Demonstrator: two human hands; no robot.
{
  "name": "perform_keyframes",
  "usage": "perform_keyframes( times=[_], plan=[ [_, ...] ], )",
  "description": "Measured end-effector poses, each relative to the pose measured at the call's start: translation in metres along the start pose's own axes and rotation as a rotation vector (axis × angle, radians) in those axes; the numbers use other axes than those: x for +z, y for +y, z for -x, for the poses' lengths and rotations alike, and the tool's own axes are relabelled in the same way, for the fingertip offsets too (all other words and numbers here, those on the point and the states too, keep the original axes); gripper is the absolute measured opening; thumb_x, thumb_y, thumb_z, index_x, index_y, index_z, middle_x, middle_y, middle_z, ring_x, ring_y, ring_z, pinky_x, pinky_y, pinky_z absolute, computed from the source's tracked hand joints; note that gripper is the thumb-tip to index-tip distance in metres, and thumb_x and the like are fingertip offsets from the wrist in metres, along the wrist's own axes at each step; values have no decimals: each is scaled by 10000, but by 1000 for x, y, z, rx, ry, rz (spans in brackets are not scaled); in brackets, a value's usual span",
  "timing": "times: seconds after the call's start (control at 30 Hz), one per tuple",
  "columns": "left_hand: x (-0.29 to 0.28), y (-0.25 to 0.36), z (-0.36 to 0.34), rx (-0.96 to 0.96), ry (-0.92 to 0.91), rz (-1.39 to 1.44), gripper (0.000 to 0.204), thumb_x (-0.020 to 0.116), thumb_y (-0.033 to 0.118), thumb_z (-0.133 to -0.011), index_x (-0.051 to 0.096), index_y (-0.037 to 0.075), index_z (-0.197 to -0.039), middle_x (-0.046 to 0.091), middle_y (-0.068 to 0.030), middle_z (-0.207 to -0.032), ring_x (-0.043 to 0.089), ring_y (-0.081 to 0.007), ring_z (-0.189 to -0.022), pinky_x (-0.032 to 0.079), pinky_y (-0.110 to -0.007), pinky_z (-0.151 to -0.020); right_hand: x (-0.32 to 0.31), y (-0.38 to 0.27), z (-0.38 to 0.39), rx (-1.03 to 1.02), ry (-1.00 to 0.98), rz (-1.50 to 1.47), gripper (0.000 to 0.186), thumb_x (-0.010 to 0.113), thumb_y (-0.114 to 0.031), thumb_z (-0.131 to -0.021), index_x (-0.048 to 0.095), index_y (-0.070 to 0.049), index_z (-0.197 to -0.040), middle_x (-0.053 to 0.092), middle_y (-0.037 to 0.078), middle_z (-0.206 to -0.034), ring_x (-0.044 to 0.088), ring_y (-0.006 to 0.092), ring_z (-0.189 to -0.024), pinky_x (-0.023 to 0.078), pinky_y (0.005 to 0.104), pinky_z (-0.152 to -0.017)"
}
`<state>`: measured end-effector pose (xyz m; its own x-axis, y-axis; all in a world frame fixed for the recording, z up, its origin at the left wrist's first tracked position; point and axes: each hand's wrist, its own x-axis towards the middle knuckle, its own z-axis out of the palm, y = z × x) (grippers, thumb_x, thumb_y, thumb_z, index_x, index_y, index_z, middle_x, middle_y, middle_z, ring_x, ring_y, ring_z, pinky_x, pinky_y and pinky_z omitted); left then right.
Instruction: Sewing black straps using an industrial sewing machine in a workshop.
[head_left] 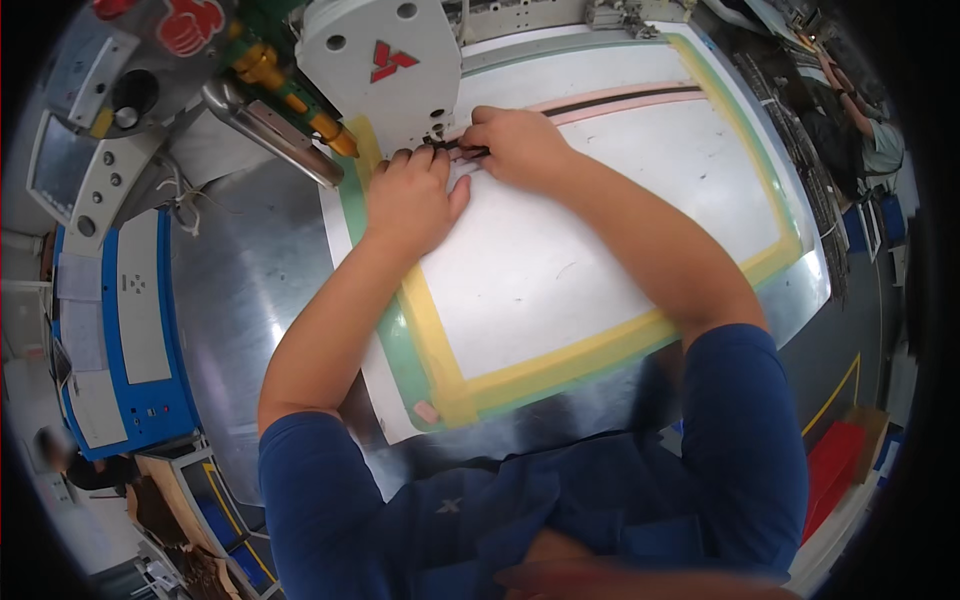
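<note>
Our left hand is palm down with the thumb stuck out away from the fingers, so it's spread rather than pinching, fingertips right at a small dark piece. Our right hand is just beside it, fingers curled in, and it looks like thumb and fingers are pinching that same piece, though our knuckles hide most of the grip. The piece sits at the front of the pale machine head with the red emblem, over the big white sheet.

Farther right on that sheet we've got a long dark strip lying between pinkish edges; can't tell if it joins up with the bit we're holding. Yellow tape borders the sheet, with a green band outside it. Left of the head there's a brass-coloured cylinder and a silver tube. Shiny metal bench underneath, blue-and-white cabinet off left, and a co-worker over at far right.
</note>
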<state>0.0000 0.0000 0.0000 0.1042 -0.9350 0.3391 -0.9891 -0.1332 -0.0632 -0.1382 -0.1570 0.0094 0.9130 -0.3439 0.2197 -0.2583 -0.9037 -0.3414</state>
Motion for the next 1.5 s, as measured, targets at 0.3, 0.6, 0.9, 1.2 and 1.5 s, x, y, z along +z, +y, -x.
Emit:
perform_keyframes(
  times=[0.3, 0.6, 0.9, 1.2, 1.5],
  plan=[
    [1, -2, 9, 34, 162, 16, 398, 687, 374, -913, 727, 54, -1145, 701, -78, -1142, 652, -290, -1037, 529, -457, -888, -20, 25, 30, 61, 66, 174, 183, 693, -156, -896, 771, -132, -1060, 686, 69, -1039, 703, 321, -951, 566, 452, -801],
    [-10, 2, 12, -36, 50, 41, 479, 680, 443, -929, 697, 63, -1218, 669, -71, -1234, 610, -282, -1139, 495, -449, -957, -22, 18, 33, 187, 47, 150, 207, 593, -53, -901, 751, -81, -1032, 678, 105, -1089, 697, 334, -1001, 568, 462, -855],
    [-25, 6, 12, -141, -224, 28, 535, 643, 486, -962, 671, 74, -1302, 644, -123, -1304, 579, -333, -1224, 462, -479, -1018, -15, -6, 22, 167, 4, 167, 221, 589, -52, -901, 755, -86, -1043, 680, 102, -1097, 709, 329, -996, 573, 454, -864],
    [-34, 3, 17, -186, -216, 20, 574, 608, 570, -972, 688, 74, -1250, 666, -136, -1253, 619, -316, -1181, 460, -485, -1013, -11, -8, 25, 149, 28, 138, 361, 561, -24, -900, 770, -149, -1165, 684, 95, -1153, 699, 331, -1054, 569, 455, -906],
    [-31, -2, 30, -204, -114, 20, 620, 618, 591, -964, 712, 44, -1240, 672, -138, -1268, 635, -308, -1190, 473, -449, -1030, -28, 15, 36, 248, -18, 232, 417, 529, -14, -910, 759, -157, -1227, 681, 79, -1192, 681, 320, -1114, 562, 442, -932]
  ],
)
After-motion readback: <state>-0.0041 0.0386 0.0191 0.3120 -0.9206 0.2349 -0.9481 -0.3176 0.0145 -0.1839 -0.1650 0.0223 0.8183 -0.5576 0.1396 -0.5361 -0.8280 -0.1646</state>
